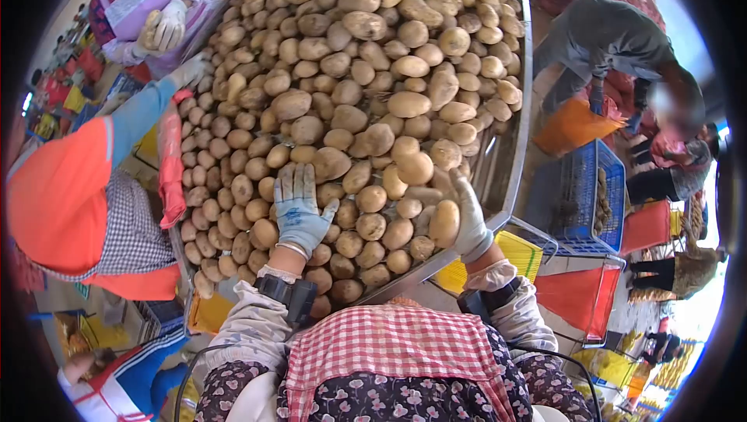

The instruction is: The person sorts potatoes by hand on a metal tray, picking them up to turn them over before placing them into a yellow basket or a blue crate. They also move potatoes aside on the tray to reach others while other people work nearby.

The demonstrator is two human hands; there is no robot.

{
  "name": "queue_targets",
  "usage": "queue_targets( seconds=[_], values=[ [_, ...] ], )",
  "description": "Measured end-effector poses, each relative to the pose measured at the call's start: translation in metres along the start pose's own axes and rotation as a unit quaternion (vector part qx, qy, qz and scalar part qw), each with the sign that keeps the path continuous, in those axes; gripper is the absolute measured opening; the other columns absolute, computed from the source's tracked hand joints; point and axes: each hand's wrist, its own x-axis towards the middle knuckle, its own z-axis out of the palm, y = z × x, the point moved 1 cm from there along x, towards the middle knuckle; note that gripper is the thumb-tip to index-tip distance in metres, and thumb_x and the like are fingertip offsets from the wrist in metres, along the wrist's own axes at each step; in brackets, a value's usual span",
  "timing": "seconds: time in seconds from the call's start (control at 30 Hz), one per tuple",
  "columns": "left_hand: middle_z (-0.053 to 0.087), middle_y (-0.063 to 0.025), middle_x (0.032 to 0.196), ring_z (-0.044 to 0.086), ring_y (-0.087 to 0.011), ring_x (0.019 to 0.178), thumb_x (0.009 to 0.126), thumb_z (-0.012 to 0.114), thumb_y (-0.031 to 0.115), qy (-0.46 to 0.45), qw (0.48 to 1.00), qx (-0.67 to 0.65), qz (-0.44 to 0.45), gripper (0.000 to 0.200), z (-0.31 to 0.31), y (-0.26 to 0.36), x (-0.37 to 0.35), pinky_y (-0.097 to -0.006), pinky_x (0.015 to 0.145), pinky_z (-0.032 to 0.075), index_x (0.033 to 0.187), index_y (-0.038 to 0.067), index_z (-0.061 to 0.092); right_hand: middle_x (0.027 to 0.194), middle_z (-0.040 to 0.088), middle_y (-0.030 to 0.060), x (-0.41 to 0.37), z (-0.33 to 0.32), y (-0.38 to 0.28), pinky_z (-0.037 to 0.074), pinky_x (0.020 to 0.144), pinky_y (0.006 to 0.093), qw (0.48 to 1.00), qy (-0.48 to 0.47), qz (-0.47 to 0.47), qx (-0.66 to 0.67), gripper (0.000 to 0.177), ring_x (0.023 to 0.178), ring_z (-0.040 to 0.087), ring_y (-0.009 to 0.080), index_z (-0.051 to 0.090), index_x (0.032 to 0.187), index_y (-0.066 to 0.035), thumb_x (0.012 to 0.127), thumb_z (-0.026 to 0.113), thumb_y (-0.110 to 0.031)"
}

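A big heap of potatoes fills the metal-edged sorting table in front of me. My left hand, in a pale blue-grey glove, lies palm down on the heap, fingers stretched out and thumb apart. Nothing is gripped in it. At the table's right edge, my right hand is gloved too and turned on its side, its fingers extended along the potatoes. A yellowish oval potato sits against its palm side. The right thumb is hard to make out.
The metal table rim runs along the right. Co-workers' gloved hands reach in from the left. Beyond the rim stand a blue crate, a yellow basket and a red sack. A person bends over an orange sack.
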Motion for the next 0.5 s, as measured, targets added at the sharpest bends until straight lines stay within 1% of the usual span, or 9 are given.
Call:
queue_targets(
  seconds=[0.03,0.1,0.17,0.2,0.23,0.27,0.3,0.33,0.5],
  values=[
    [0.030,-0.0176,0.150,0.020,-0.0370,0.141,0.081,0.061,0.048,0.001,1.000,0.004,-0.006,0.082,-0.006,0.000,-0.004,-0.0513,0.116,0.012,0.146,0.006,0.031,0.112,0.062,0.0201,0.001,-0.001,0.000,0.055,0.056,0.0312,0.997,0.064,-0.021,-0.040,0.067,0.070,0.066,0.0221,0.039,0.137,-0.006,0.093,0.046,-0.056],
    [0.030,-0.0183,0.150,0.022,-0.0370,0.140,0.083,0.059,0.048,-0.053,0.996,0.065,-0.022,0.081,-0.016,0.002,-0.018,-0.0502,0.116,0.011,0.146,0.005,0.030,0.118,0.059,0.0200,-0.001,-0.008,0.001,0.055,0.064,0.0331,0.995,0.090,-0.027,0.030,0.067,0.079,0.066,0.0230,0.041,0.134,-0.005,0.091,0.049,-0.056],
    [0.029,-0.0179,0.150,0.022,-0.0361,0.140,0.085,0.056,0.048,-0.035,0.995,0.084,-0.033,0.077,-0.010,-0.002,-0.031,-0.0498,0.116,0.010,0.145,0.006,0.032,0.125,0.055,0.0201,-0.005,-0.017,0.001,0.053,0.081,0.0400,0.989,0.059,-0.003,0.137,0.070,0.095,0.063,0.0277,0.042,0.133,-0.005,0.089,0.052,-0.057],
    [0.029,-0.0178,0.151,0.022,-0.0357,0.140,0.086,0.055,0.048,-0.033,0.995,0.086,-0.042,0.076,-0.011,-0.001,-0.032,-0.0496,0.116,0.010,0.145,0.006,0.033,0.129,0.053,0.0195,-0.007,-0.019,0.006,0.045,0.095,0.0470,0.984,0.053,0.007,0.168,0.071,0.111,0.055,0.0324,0.043,0.133,-0.005,0.087,0.052,-0.058],
    [0.028,-0.0178,0.151,0.022,-0.0353,0.140,0.087,0.053,0.048,-0.033,0.995,0.084,-0.046,0.074,-0.011,0.002,-0.031,-0.0495,0.116,0.009,0.145,0.006,0.033,0.129,0.053,0.0195,-0.008,-0.022,0.010,0.045,0.095,0.0470,0.984,0.059,0.010,0.168,0.071,0.111,0.055,0.0324,0.043,0.133,-0.005,0.087,0.052,-0.058],
    [0.028,-0.0182,0.151,0.022,-0.0348,0.141,0.088,0.052,0.048,-0.070,0.992,0.082,-0.067,0.073,-0.011,0.004,-0.027,-0.0492,0.116,0.009,0.144,0.005,0.033,0.129,0.053,0.0200,-0.009,-0.025,0.013,0.045,0.096,0.0492,0.985,0.031,0.014,0.171,0.069,0.113,0.055,0.0348,0.048,0.128,-0.004,0.087,0.052,-0.059],
    [0.027,-0.0183,0.151,0.021,-0.0350,0.141,0.087,0.053,0.048,-0.066,0.993,0.058,-0.073,0.076,-0.007,0.001,-0.023,-0.0497,0.116,0.010,0.145,0.005,0.032,0.129,0.054,0.0206,-0.011,-0.023,0.014,0.045,0.096,0.0513,0.984,0.003,0.017,0.175,0.067,0.114,0.054,0.0372,0.054,0.123,-0.003,0.087,0.051,-0.060],
    [0.028,-0.0182,0.151,0.021,-0.0349,0.141,0.086,0.054,0.048,-0.067,0.993,0.062,-0.070,0.076,-0.004,0.001,-0.021,-0.0501,0.116,0.010,0.145,0.005,0.032,0.134,0.049,0.0211,-0.010,-0.017,0.014,0.041,0.100,0.0545,0.978,-0.060,0.019,0.200,0.072,0.122,0.048,0.0409,0.048,0.130,-0.004,0.086,0.052,-0.061],
    [0.028,-0.0183,0.151,0.021,-0.0353,0.141,0.085,0.058,0.043,-0.083,0.992,0.053,-0.075,0.073,-0.015,-0.001,-0.023,-0.0513,0.115,0.010,0.144,0.007,0.035,0.142,0.038,0.0222,-0.002,0.000,0.016,0.039,0.102,0.0578,0.968,-0.086,0.017,0.235,0.078,0.125,0.042,0.0461,0.034,0.142,-0.008,0.086,0.055,-0.057]
  ],
)
